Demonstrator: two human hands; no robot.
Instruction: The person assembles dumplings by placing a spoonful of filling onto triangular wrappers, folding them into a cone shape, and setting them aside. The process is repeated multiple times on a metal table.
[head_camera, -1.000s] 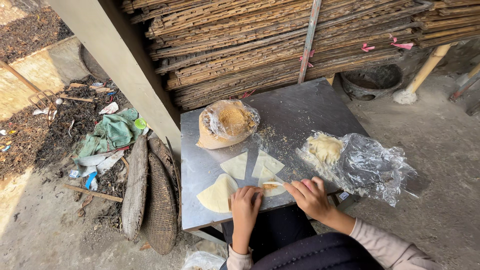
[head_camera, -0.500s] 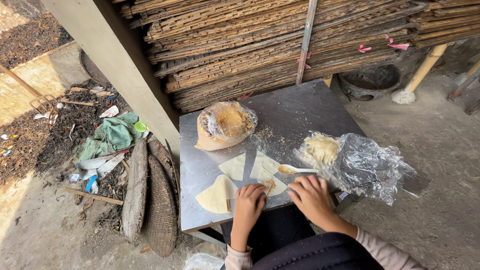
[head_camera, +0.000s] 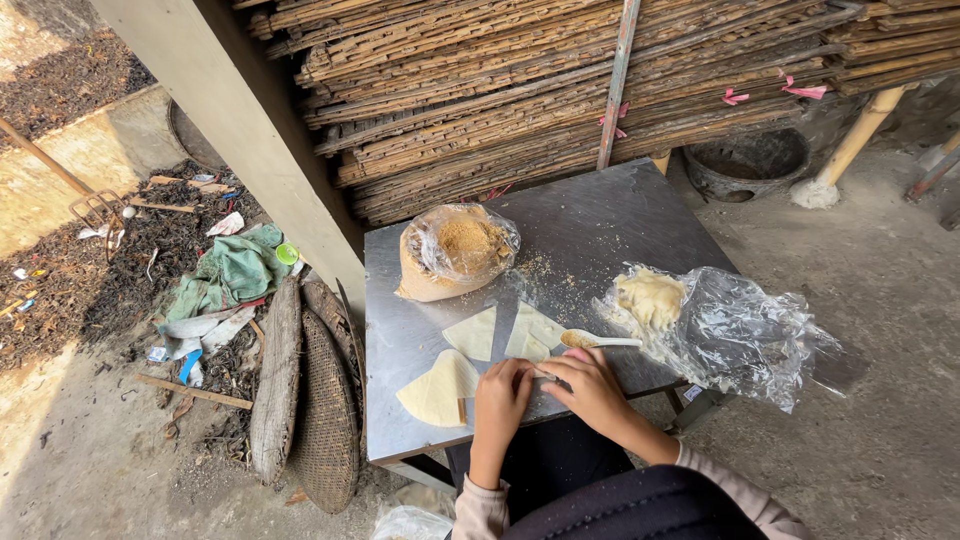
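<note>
Steel counter (head_camera: 600, 225): your left hand (head_camera: 500, 395) and right hand (head_camera: 590, 385) pinch a dough wrapper (head_camera: 540, 372) between them, spoon (head_camera: 598, 340) just beyond.

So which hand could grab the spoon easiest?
Probably the right hand. The white spoon lies on the metal table just above it, handle pointing right. The left hand sits farther over, beside the dough wrappers.

Pale triangular dough sheet (head_camera: 545, 372) pinched between both hands at table's near edge, mostly hidden, more sheets (head_camera: 438, 388) flat beside it
</note>
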